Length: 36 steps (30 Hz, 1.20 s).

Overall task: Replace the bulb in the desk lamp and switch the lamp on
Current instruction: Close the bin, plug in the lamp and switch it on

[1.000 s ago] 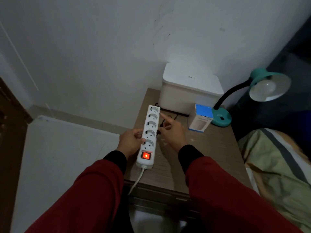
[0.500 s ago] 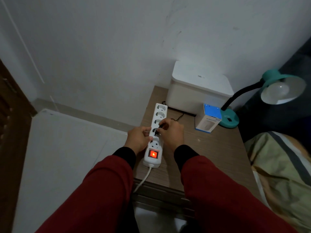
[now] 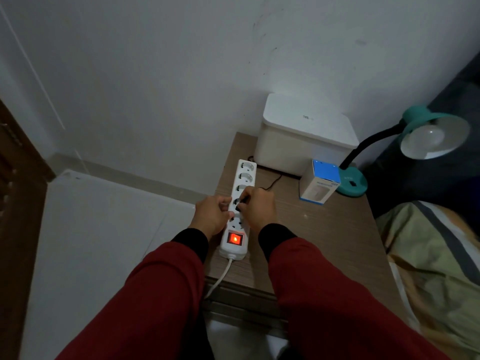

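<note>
The right hand (image 3: 259, 207) now has its fingers (image 3: 245, 198) pinched on a small black plug (image 3: 237, 207), pressed at the fourth socket of the power strip (image 3: 240, 203); a second ago that hand was only pointing at the strip with one finger out. Whether the plug is fully seated is hard to tell in this dim light. The left hand (image 3: 211, 213) has its fingers curled round the strip's left edge, steadying it as it did before. The strip's switch (image 3: 235, 239) glows orange, so power looks ready and plugging in seems to be the step in hand.

At two o'clock from the hands, the teal desk lamp (image 3: 426, 141) stands at the far right corner of the desk (image 3: 324, 242), a bulb (image 3: 426, 137) in its shade, unlit. A blue-topped bulb box (image 3: 320, 183) stands just beside the lamp's base, with a white lidded box (image 3: 306, 133) behind at one o'clock. A thin black cord (image 3: 272, 183) trails from the hand toward the lamp; nothing blocks the way.
</note>
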### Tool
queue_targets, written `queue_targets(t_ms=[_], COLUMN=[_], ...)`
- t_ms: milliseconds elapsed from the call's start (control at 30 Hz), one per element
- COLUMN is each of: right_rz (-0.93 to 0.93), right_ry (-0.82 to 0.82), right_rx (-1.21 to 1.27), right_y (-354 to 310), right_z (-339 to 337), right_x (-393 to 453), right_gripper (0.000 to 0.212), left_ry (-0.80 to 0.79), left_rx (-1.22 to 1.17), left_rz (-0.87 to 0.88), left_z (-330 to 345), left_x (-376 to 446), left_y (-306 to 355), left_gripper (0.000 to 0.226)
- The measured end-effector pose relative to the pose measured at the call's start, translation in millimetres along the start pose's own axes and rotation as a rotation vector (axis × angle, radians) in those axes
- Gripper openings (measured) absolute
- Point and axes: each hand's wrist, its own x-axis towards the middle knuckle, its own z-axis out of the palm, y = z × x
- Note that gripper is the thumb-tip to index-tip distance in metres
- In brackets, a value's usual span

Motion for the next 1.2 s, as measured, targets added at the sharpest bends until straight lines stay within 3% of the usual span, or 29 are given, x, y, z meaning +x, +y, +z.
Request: queue_targets(t_ms=[200, 400, 533, 633, 867, 1200], right_rz=[-0.063, -0.103, -0.021, 0.026, 0.090, 0.174], right_ry=[-0.185, -0.350, -0.417, -0.453, -0.386, -0.259], right_rx=[-0.156, -0.345, -0.428, -0.535, -0.501, -0.476], right_y=[3, 7, 2, 2, 13, 63], right_z=[-22, -48, -70, -78, -128, -224], right_x=[1, -4, -9, -6, -5, -3], right_gripper=[0.027, 0.061, 0.044, 0.043, 0.046, 0.053], left_ry=[-0.008, -0.025, -0.033, 0.008, 0.109, 0.056], left_rx=[0.089, 0.535, 0.680, 0.696, 0.741, 0.824], left_rz=[0.003, -0.005, -0.046, -0.054, 0.048, 0.190], left_z=[4, -10, -21, -26, -22, 18], left_x=[2, 3, 5, 2, 0, 1], left_y=[4, 18, 31, 46, 94, 181], left_gripper=[0.043, 0.037, 0.036, 0.032, 0.038, 0.042])
